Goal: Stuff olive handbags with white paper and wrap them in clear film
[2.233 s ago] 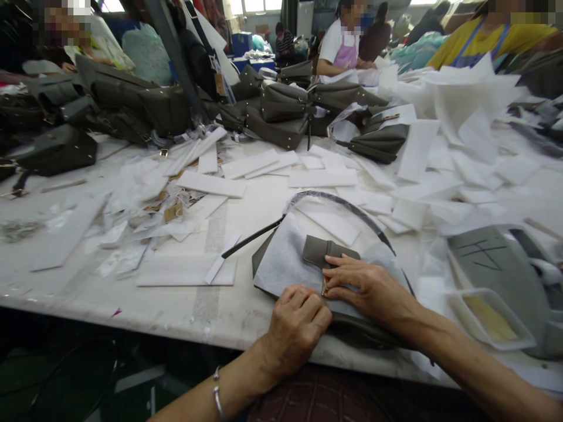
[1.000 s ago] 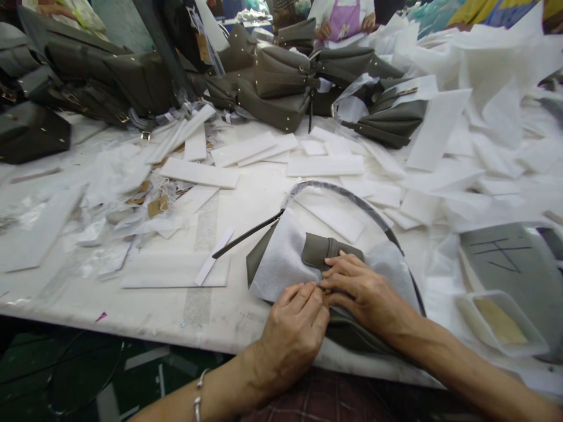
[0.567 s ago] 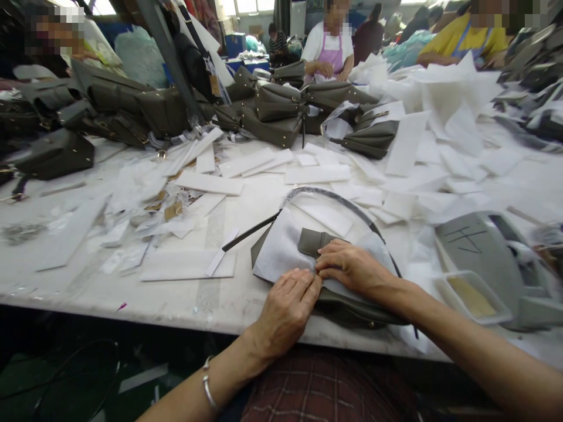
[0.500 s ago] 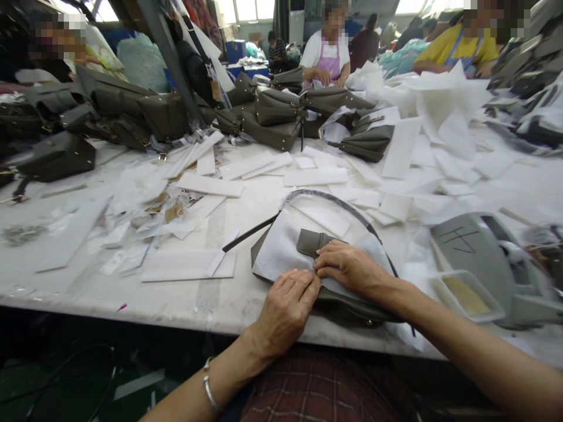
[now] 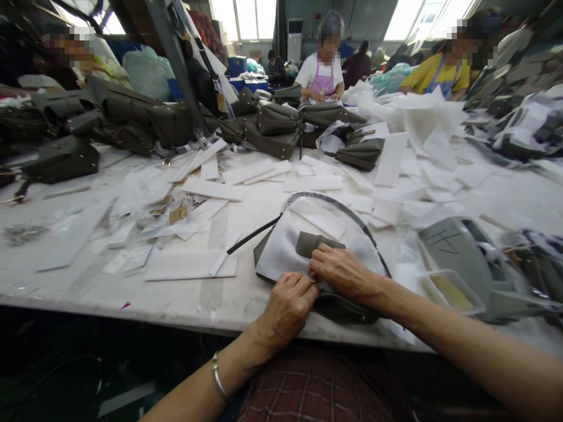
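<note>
A dark olive handbag [image 5: 347, 310] lies at the table's front edge, with a white sheet [image 5: 281, 246] over its face and a dark flap [image 5: 307, 244] on top. Its carrying strap [image 5: 328, 196], partly wrapped in clear film, arches behind it. My left hand [image 5: 288, 302] is closed on the bag's near side, fingers bent together. From the right, my right hand [image 5: 341, 272] pinches at the same spot below the flap. A small gold-coloured fitting [image 5: 313, 280] shows between the two hands; their fingertips hide most of it.
White foam strips [image 5: 191, 266] and paper litter the table [image 5: 246, 305]. At right are a clear plastic box [image 5: 455, 293] and a grey tape-dispenser-like device [image 5: 453, 240]. More olive bags [image 5: 272, 135] are heaped behind, near a slanted post [image 5: 176, 64]. A co-worker in a purple apron [image 5: 323, 79] sits opposite.
The view has tilted up slightly. Both hands stay at the same place on the bag; the right fingers have curled in closer to the left ones around the gold-coloured fitting.
</note>
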A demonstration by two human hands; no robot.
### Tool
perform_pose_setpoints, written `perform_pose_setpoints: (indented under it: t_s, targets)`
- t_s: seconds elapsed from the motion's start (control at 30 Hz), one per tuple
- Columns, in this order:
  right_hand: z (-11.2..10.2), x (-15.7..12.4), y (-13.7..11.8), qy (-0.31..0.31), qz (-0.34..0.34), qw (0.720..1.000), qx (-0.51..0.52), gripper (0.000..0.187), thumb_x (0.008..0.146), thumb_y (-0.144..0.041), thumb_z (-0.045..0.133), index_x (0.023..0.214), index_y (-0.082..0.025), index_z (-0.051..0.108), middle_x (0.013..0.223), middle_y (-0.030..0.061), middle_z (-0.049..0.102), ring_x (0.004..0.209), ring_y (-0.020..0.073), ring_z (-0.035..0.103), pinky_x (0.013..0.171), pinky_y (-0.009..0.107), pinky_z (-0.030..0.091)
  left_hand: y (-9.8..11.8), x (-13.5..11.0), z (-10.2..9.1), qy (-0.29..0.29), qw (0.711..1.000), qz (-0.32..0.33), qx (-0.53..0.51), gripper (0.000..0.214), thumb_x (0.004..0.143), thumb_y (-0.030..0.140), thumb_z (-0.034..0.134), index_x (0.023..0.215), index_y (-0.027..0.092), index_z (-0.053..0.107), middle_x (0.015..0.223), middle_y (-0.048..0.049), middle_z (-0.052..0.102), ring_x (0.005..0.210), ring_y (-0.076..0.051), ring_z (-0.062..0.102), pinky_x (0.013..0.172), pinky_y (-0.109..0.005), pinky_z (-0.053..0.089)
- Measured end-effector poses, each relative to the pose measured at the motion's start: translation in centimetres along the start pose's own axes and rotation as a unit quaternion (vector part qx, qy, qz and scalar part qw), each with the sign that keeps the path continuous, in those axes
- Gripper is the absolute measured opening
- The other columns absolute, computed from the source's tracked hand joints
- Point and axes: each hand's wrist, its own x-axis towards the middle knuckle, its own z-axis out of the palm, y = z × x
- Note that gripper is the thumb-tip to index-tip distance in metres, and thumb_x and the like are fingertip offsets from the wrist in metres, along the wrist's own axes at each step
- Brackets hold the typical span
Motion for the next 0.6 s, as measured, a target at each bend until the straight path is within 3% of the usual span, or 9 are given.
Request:
perform_pose_setpoints:
  t_s: [0.17, 0.27, 0.37, 0.47, 0.53, 0.6]
  targets:
    - [0.6, 1.0, -0.7, 0.019, 0.089, 0.996, -0.019, 0.01, 0.092, -0.017, 0.057, 0.084, -0.017, 0.063, 0.088, 0.0085, 0.064, 0.09, 0.0238, 0.057, 0.061, 0.029, 0.041, -0.2, -0.3, 0.2, 0.029, 1.0, -0.003, -0.011, 0.021, 0.098, 0.014, 0.043, 0.108, 0.015, 0.061, 0.088, -0.005, 0.061, 0.084, -0.018, 0.057, 0.079, -0.033, 0.047]
    - [-1.6, 1.1, 0.1, 0.004, 0.161, 0.978, 0.133, 0.012, 0.092, -0.021, 0.057, 0.085, -0.019, 0.066, 0.087, 0.0038, 0.068, 0.085, 0.0192, 0.061, 0.068, 0.027, 0.045, -0.4, 0.4, -0.6, 0.025, 1.0, 0.007, -0.008, 0.022, 0.099, 0.015, 0.042, 0.11, 0.016, 0.06, 0.087, -0.0048, 0.061, 0.082, -0.019, 0.057, 0.076, -0.034, 0.047]
    - [-4.2, -0.8, 0.6, 0.02, 0.185, 0.952, 0.243, 0.019, 0.091, -0.035, 0.061, 0.103, -0.023, 0.067, 0.097, 0.0017, 0.071, 0.087, 0.0182, 0.065, 0.077, 0.029, 0.05, -0.6, 1.8, -1.9, 0.004, 1.0, 0.025, -0.004, 0.019, 0.1, 0.017, 0.042, 0.107, 0.016, 0.059, 0.089, -0.0041, 0.063, 0.082, -0.02, 0.058, 0.075, -0.034, 0.047]
    - [-4.8, -3.9, -0.4, 0.015, 0.175, 0.974, 0.143, 0.046, 0.075, -0.047, 0.077, 0.113, -0.023, 0.066, 0.111, 0.0071, 0.069, 0.098, 0.0275, 0.066, 0.082, 0.037, 0.053, -0.9, 3.1, -3.2, -0.024, 0.999, 0.04, -0.012, 0.017, 0.099, 0.016, 0.044, 0.108, 0.016, 0.058, 0.103, -0.0058, 0.065, 0.09, -0.02, 0.061, 0.08, -0.034, 0.049]
    - [-3.7, -5.6, -1.6, 0.027, 0.171, 0.984, 0.052, 0.051, 0.07, -0.039, 0.081, 0.115, -0.022, 0.065, 0.118, 0.011, 0.067, 0.1, 0.0314, 0.066, 0.081, 0.042, 0.056, -1.7, 3.5, -3.8, -0.034, 0.999, 0.042, -0.004, 0.024, 0.095, 0.015, 0.05, 0.118, 0.015, 0.055, 0.118, -0.0092, 0.063, 0.102, -0.021, 0.061, 0.088, -0.035, 0.049]
    - [-2.2, -6.6, -2.5, 0.062, 0.162, 0.985, -0.01, 0.05, 0.072, -0.024, 0.078, 0.12, -0.02, 0.062, 0.123, 0.0128, 0.065, 0.103, 0.0313, 0.065, 0.082, 0.043, 0.057, -3.2, 3.6, -4.3, -0.05, 0.998, 0.033, 0.025, 0.045, 0.087, 0.016, 0.062, 0.131, 0.012, 0.049, 0.134, -0.0136, 0.056, 0.119, -0.027, 0.055, 0.099, -0.041, 0.046]
